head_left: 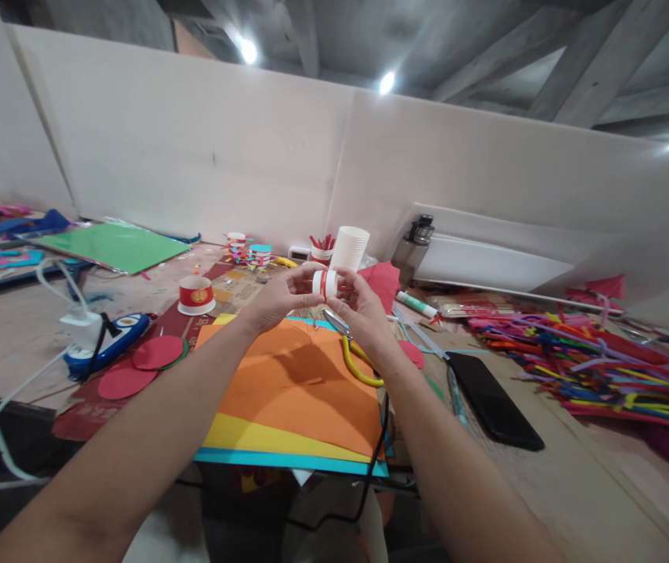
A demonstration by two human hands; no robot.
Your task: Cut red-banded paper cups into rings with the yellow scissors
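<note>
Above the stacked coloured paper, both hands hold a small white paper cup with a red band [325, 285], turned on its side. My left hand [287, 297] closes its fingers on the cup's left end. On the other end are the fingers of my right hand [363, 305]. Yellow-handled scissors [357, 371] lie under my right wrist, partly hidden by it. Orange sheets [304, 383] top the stack, with yellow and blue paper showing below. A tall stack of white paper cups [350, 246] stands just behind the hands.
Left are a red-and-white paper cup [196, 295], red paper circles [134, 367] and a blue power strip [108, 340] with white cables. Right are a black phone [495, 400], a glue stick [416, 303] and heaped pipe cleaners [592, 360]. A black cord [376, 453] hangs over the front edge.
</note>
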